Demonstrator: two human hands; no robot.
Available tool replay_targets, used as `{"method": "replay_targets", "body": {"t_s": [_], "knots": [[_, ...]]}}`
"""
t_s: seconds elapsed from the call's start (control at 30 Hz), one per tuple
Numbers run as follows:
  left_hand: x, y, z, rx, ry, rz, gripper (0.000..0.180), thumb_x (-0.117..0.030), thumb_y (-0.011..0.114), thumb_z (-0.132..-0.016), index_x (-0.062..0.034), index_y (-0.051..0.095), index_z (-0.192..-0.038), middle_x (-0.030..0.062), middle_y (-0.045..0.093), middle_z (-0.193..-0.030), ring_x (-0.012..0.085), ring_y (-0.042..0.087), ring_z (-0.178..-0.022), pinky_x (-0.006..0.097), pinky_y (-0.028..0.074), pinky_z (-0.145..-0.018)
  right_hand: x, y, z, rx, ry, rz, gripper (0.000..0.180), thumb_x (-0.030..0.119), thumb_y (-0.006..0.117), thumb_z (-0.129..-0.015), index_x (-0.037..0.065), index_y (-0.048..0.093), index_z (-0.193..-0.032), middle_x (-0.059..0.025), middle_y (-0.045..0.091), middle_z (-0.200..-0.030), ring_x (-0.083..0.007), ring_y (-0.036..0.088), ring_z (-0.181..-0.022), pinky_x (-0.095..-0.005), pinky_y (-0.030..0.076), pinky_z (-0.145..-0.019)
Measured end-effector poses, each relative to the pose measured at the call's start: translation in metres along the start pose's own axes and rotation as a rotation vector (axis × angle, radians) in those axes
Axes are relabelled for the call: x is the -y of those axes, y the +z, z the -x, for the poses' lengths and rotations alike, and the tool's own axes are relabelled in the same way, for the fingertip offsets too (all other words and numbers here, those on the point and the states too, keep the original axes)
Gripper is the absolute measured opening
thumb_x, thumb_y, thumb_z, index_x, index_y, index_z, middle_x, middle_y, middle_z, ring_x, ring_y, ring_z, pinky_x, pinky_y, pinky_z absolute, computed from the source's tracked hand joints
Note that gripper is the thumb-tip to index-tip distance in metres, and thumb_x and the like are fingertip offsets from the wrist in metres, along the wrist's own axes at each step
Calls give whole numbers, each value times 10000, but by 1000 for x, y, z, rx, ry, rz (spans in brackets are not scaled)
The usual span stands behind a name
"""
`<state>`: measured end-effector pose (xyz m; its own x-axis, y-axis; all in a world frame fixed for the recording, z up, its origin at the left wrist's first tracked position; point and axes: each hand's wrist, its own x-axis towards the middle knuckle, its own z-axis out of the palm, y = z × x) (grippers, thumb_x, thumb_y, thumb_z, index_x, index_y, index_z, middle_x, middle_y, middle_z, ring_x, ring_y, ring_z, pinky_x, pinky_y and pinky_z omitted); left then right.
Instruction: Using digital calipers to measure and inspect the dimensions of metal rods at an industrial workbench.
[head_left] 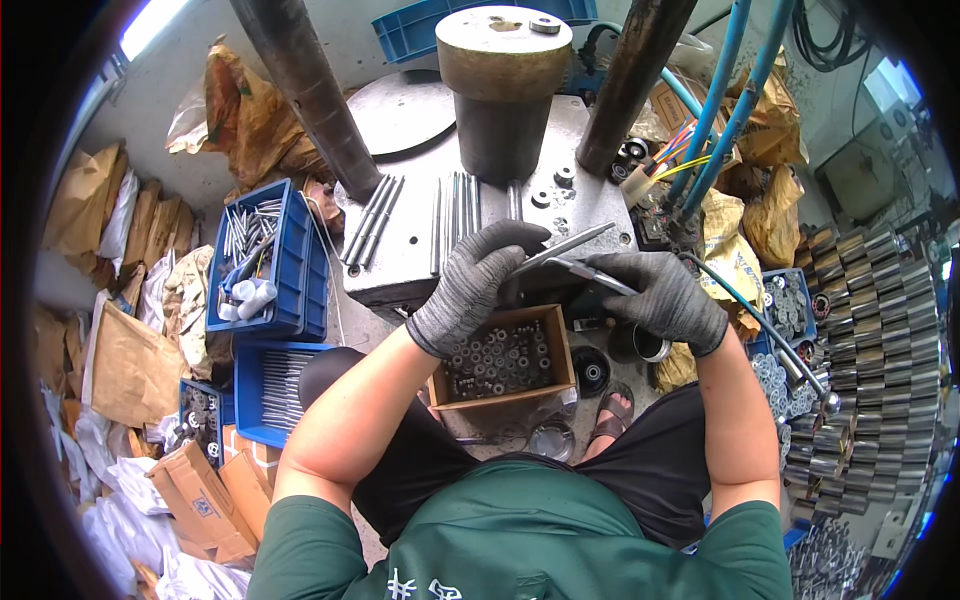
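In a grey glove, my left hand (pixel 470 285) grips a slim metal rod (pixel 575 241) that slants up to the right. My right hand (pixel 668 297), gloved alike, is closed on a second slim metal piece (pixel 592 274), perhaps another rod. Their ends come close together over the front edge of the press table; whether they touch I cannot tell. Several metal rods (pixel 456 222) lie side by side on the table, and another group of rods (pixel 373 220) lies left of them. Below the hands stands a cardboard box (pixel 503 398) holding many small metal rings.
A thick steel ram (pixel 503 120) stands on the metal table (pixel 415 205) between two dark columns (pixel 635 80). Blue crates (pixel 265 318) of metal parts stand left. Blue hoses (pixel 715 105) hang right, near a dark lever with a ball end (pixel 830 402). Stacked metal cylinders (pixel 865 340) fill the right side.
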<state>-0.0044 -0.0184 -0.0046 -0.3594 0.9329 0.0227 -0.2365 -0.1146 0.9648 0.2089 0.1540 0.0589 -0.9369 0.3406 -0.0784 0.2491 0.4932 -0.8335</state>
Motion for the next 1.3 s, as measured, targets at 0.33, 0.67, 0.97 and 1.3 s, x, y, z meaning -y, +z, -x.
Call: {"method": "replay_targets", "body": {"t_s": [0.33,0.67,0.97,1.3], "knots": [[-5,0,-5,70,-160,230,468,-57,461,-874,7,596,-1318,162,720,-1126,102,641,-650,241,574,-615,2,20,-9,82,-20,-103,527,-66,716,-830,4,649,-1348,-93,751,-1177,-109,676,-1061,-296,556,-960],[-8,4,-3,52,-153,308,481,-117,536,-926,17,548,-1388,178,699,-1166,126,646,-699,330,572,-622,1,18,-9,5,-39,37,430,100,724,-910,-4,654,-1321,-112,749,-1093,-108,668,-957,-301,556,-871],[1,-7,-10,74,-122,654,561,-164,564,-938,45,465,-1450,199,699,-1135,99,476,-491,263,487,-514,9,13,1,308,193,-707,602,146,739,-911,21,530,-1462,-57,685,-1089,-141,640,-995,-314,548,-878],[-3,-12,-15,-29,-58,794,519,-106,588,-1030,-128,437,-1527,100,633,-1273,102,605,-859,203,515,-663,-56,5,-28,-299,-101,307,400,-26,625,-776,-17,629,-1175,-237,677,-1077,-405,660,-1066,-428,537,-928]]}}
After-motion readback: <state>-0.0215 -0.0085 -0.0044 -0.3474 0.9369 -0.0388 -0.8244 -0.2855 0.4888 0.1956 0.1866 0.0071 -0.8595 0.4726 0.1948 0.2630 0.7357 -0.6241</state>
